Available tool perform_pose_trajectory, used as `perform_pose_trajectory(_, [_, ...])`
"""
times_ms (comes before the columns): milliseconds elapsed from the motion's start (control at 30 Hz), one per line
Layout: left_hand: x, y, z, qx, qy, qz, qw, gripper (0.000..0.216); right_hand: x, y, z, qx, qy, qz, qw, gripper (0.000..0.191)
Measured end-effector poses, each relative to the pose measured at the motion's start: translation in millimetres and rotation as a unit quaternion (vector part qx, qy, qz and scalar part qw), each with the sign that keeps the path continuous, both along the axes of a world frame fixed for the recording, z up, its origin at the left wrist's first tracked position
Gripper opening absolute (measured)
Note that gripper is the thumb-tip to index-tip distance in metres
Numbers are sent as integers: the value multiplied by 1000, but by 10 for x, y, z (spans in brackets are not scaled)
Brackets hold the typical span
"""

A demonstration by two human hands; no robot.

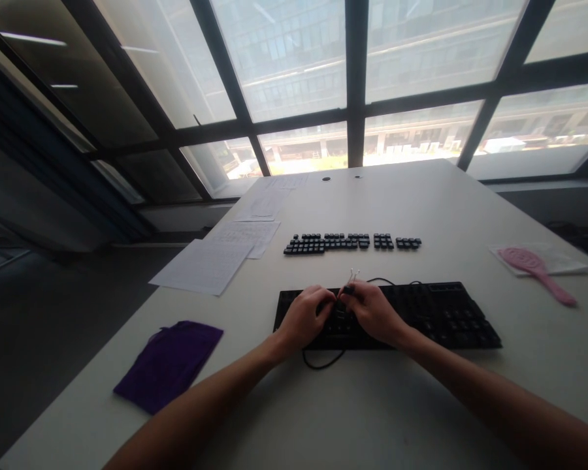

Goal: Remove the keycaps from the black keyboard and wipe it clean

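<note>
Right grip (375, 310) is pinching a small black-handled wire keycap puller (351, 282) above the left part of a flat black plastic keyboard (445, 316), which is lying on the white worktop (421, 196). Left grip (306, 316) is curling against the keys alongside; whether it is clasping anything cannot be told

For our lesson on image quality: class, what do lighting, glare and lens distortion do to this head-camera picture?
Head view: backlight through the windows washes out the buildings outside; the black keyboard, left hand and right hand come out dark, so the small wire tool the right hand pinches is barely legible; window frames bow outward, wide-angle distortion.
</note>
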State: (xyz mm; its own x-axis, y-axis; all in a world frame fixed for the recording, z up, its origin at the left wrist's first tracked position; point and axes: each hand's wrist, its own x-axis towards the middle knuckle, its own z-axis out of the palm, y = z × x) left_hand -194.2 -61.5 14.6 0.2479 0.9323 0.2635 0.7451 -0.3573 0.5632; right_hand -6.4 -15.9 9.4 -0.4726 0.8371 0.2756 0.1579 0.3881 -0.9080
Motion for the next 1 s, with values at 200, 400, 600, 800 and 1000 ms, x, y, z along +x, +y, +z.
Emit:
perform_pose_trajectory(200, [-6, -6, -48, 14, 8, -13, 1000, 14, 13, -65, 20, 102, -75, 43, 991, 22])
perform_pose_trajectory(400, [26, -46, 18, 8, 37, -85, 996, 13, 58, -146, -89, 241, -154, 69, 956, 16])
perform_pose_trajectory(600, [45, 12, -37, -17, 38, -73, 996, 15, 55, -111, -140, 98, -69, 9, 993, 19])
perform_pose_trajectory(800, [51, 5, -71, -19, -16, -53, 998, 14, 72, -69, -72, 18, -22, -37, 999, 23])
perform_pose_trajectory(1000, [52, -42, -54, 18, -92, -41, 995, 19, 48, -118, -66, 40, -22, -68, 997, 24])
